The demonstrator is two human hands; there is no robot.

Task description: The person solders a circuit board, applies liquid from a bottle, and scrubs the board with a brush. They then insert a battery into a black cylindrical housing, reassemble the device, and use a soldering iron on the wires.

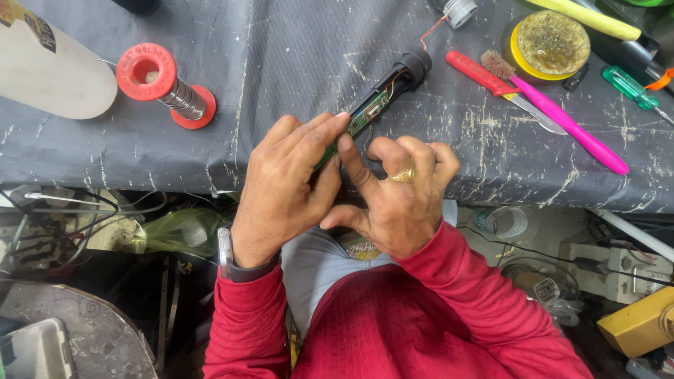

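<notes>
My left hand (284, 186) and my right hand (393, 193) meet at the near edge of the table, both gripping a narrow green circuit board (365, 116). The board sticks out of a black tubular housing (407, 70) with thin orange wires at its far end. My left fingers lie along the board's near part and cover it. The index finger of my right hand presses up against the board from below; a gold ring sits on another finger. A watch is on my left wrist.
A grey scratched mat (281, 63) covers the table. A red solder spool (165, 84) lies at left, a white object (49, 70) far left. At right are a red-handled knife (491, 81), pink brush (569, 126), yellow tin (551, 42), green screwdriver (632, 88). Clutter below.
</notes>
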